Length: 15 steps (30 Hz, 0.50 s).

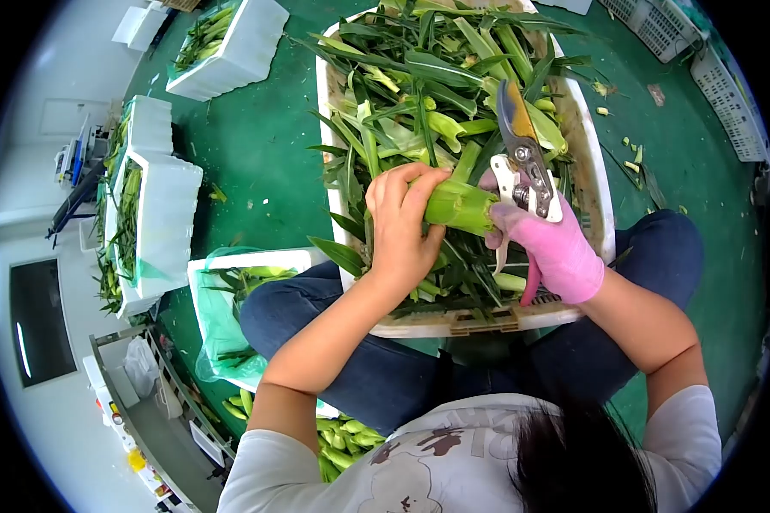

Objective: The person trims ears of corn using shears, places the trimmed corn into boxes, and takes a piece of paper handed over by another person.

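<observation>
My left hand (402, 218), bare, is closed round a green ear of corn (458, 208) in its husk. The cut stalk end of the ear points right, toward my right hand (558, 252), which wears a pink glove. That hand grips pruning shears (529, 158) with white and pink handles, their blades pointing up and away from me. The gloved fingertips touch the stalk end of the ear. Beneath both hands, a white crate (603, 184) is heaped with corn husks and long leaves (436, 73).
White foam boxes (167, 222) with leafy corn stand at the left. A lined box (210, 295) sits by my left knee. Green ears (346, 440) lie below my left arm. White baskets (731, 103) are at the far right. Scraps dot the green floor (239, 171).
</observation>
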Motion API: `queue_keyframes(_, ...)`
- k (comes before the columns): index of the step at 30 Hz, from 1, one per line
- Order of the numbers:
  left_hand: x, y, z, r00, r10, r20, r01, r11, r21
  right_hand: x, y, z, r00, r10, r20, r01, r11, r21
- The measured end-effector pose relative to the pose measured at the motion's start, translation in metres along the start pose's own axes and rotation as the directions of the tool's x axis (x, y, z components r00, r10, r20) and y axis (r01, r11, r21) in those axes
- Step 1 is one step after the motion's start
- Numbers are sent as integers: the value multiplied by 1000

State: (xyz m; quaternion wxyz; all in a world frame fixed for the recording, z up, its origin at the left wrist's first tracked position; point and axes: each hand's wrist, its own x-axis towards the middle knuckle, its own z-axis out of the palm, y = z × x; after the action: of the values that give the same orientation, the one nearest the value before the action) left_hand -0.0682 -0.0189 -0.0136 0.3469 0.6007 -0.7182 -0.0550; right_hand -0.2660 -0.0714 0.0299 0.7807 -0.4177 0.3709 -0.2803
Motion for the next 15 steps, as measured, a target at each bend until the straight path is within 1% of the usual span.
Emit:
queue_keyframes(1,-2,1,1,1000,-11,-21,11,1000,23,2,-1,-3,998,59,-14,-60,997,-50)
queue_keyframes(4,-3,0,5,997,-79,-3,79,991,-105,6,-2,0,998,28,56,-35,992,119)
queue_keyframes(5,-4,7,9,950,-268,160,312,780,-542,5,-5,4,997,4,75,-16,986,168)
queue_keyframes(6,-8,16,15,857,-346,381,494,345,-798,3,-8,6,996,-1,84,-16,979,202)
queue_keyframes(7,-16,18,21,824,-303,479,549,211,-809,2,-11,8,996,-5,93,-17,972,234)
queue_keyframes(8,-21,21,26,742,-330,584,608,-35,-793,1,-12,9,995,-9,100,-18,964,266)
queue_keyframes(9,-20,20,26,730,-284,622,620,-108,-777,-1,-12,9,997,7,79,-29,959,281)
queue_keyframes(10,-18,18,26,719,-232,655,630,-180,-755,0,-10,7,997,-11,75,-13,952,306)
queue_keyframes(12,-12,20,22,790,-285,544,563,-15,-826,-1,-4,2,997,-42,59,19,934,356)
queue_keyframes(13,-9,20,20,822,-298,485,525,69,-848,-3,-5,3,998,-66,21,51,913,404)
queue_keyframes(14,-10,8,21,927,-301,223,369,635,-678,-3,-6,4,997,-80,-19,82,945,318)
queue_keyframes(15,-7,-1,11,969,-242,46,222,777,-589,-1,-6,5,993,-99,-58,109,968,227)
